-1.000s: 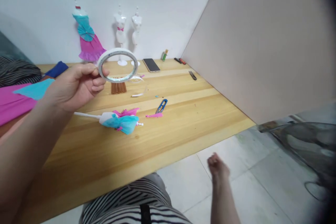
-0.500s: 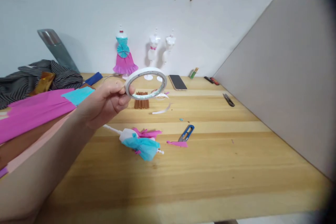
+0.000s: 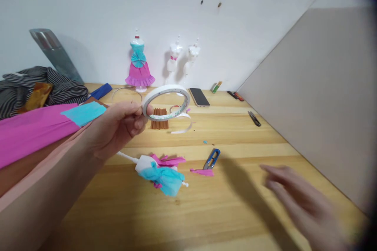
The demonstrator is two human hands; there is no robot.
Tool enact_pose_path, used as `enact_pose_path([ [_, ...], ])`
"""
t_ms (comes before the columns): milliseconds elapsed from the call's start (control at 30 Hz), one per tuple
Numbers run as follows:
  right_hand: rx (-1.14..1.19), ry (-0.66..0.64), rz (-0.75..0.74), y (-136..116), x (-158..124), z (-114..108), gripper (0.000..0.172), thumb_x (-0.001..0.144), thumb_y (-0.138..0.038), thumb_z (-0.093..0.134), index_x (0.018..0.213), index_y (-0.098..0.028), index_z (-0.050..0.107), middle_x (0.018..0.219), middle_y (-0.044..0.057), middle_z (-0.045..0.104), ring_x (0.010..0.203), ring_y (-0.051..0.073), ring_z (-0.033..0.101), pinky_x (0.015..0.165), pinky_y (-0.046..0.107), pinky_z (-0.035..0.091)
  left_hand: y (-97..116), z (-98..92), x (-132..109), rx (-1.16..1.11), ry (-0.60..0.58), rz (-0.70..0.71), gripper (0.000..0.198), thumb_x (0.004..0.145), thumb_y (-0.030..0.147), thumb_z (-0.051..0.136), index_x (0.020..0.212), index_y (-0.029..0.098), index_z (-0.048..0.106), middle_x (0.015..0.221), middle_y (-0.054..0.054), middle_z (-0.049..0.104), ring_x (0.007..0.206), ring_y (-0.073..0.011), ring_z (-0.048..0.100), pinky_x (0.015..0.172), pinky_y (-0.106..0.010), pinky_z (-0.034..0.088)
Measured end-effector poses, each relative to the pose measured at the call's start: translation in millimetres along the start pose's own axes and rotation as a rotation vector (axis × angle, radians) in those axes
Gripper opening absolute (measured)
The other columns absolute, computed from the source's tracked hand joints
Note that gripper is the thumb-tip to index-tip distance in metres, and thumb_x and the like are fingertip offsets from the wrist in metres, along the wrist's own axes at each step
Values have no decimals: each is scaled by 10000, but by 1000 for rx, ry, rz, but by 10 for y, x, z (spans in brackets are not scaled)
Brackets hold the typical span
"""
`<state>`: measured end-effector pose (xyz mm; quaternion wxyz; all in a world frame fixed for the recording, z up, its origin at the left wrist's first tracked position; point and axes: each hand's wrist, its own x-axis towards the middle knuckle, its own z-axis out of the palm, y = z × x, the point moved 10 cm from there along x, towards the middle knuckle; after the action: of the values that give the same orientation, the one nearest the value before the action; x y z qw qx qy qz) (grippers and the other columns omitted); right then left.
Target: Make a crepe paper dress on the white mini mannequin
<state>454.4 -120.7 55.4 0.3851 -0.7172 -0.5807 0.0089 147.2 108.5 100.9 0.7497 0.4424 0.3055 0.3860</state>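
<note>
My left hand [image 3: 125,125] pinches the edge of a roll of double-sided tape [image 3: 187,98], a narrow white ring held up above the table. A short strip of tape curls down behind the ring. Below lies a small white mannequin [image 3: 144,163] on its side, wrapped in turquoise [image 3: 166,178] and pink crepe paper. Over the table at the right is my right hand [image 3: 300,200], blurred, fingers stretched out and apart, with nothing seen in it. Blue thread snips [image 3: 212,159] rest between the hands, touching a pink paper scrap [image 3: 204,172].
Against the wall stand a dressed mannequin [image 3: 140,62] and two white ones [image 3: 174,57]. A phone [image 3: 199,97], pleated brown paper [image 3: 159,119] and black snips [image 3: 254,119] lie on the table. Crepe sheets [image 3: 35,129], striped cloth [image 3: 64,90] and a bottle [image 3: 57,55] are left. A partition [image 3: 318,98] borders the right.
My right hand has come into view from the lower right. My left hand still holds the tape roll in nearly the same place; the view has shifted slightly.
</note>
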Motion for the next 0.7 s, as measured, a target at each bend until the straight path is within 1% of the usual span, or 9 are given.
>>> enact_pose_path([
  [67, -40, -418, -298, -351, 227, 693, 360, 929, -233, 464, 1262, -317, 569, 1201, 105, 616, 1093, 246, 587, 857, 385, 542, -56, 11, 18, 38, -24, -27, 150, 735, 166, 573, 729, 75, 693, 489, 13, 461, 421, -37, 382, 368, -115, 345],
  [100, -83, -519, -392, -443, 299, 922, 406, 931, -194, 433, 1310, -300, 533, 1248, 111, 595, 1138, 249, 563, 893, 403, 528, -81, 16, 27, 50, -36, -32, 154, 735, 169, 573, 729, 76, 696, 486, 11, 462, 428, -39, 389, 373, -113, 345],
  [167, -149, -569, -544, -561, 407, 1188, 415, 920, -154, 415, 1299, -257, 547, 1206, 126, 622, 1082, 248, 584, 872, 408, 529, -120, 14, 52, 53, -46, -28, 149, 729, 163, 575, 713, 79, 697, 493, 5, 477, 445, -42, 404, 392, -110, 356],
  [233, -209, -568, -599, -556, 453, 1319, 356, 909, -147, 432, 1211, -215, 608, 1087, 139, 660, 947, 242, 621, 799, 395, 540, -163, 9, 81, 42, -52, -20, 143, 727, 158, 576, 699, 82, 693, 509, -1, 496, 461, -44, 420, 410, -111, 365],
  [367, -260, -544, -526, -378, 451, 1350, 304, 918, -166, 429, 1163, -193, 607, 958, 122, 638, 828, 220, 627, 734, 344, 529, -260, 20, 135, 37, -85, -34, 141, 736, 176, 583, 652, 93, 661, 532, -5, 515, 482, -49, 438, 432, -120, 372],
  [433, -243, -511, -447, -290, 477, 1305, 298, 924, -160, 386, 1117, -198, 610, 916, 104, 615, 762, 198, 621, 677, 308, 516, -283, 22, 149, 39, -92, -39, 132, 733, 174, 585, 652, 95, 653, 540, -1, 515, 491, -48, 432, 445, -122, 373],
  [500, -200, -436, -324, -215, 563, 1212, 260, 925, -177, 367, 996, -194, 616, 857, 89, 605, 707, 189, 607, 631, 296, 493, -280, 25, 154, 35, -94, -30, 127, 731, 168, 585, 643, 95, 642, 553, 0, 520, 500, -47, 430, 450, -122, 370],
  [600, -16, -335, -86, -179, 703, 1047, 185, 935, -267, 401, 844, -203, 548, 671, 33, 588, 595, 172, 571, 576, 288, 458, -279, 47, 140, 20, -97, -18, 150, 728, 157, 588, 589, 103, 596, 588, -10, 552, 507, -45, 437, 453, -126, 367],
  [700, 375, -347, 39, -452, 751, 984, 196, 957, -346, 399, 844, -215, 490, 653, 0, 598, 523, 136, 557, 539, 266, 451, -303, 84, 116, -3, -110, -5, 156, 735, 169, 604, 591, 111, 585, 591, -14, 565, 517, -53, 462, 464, -134, 374],
])
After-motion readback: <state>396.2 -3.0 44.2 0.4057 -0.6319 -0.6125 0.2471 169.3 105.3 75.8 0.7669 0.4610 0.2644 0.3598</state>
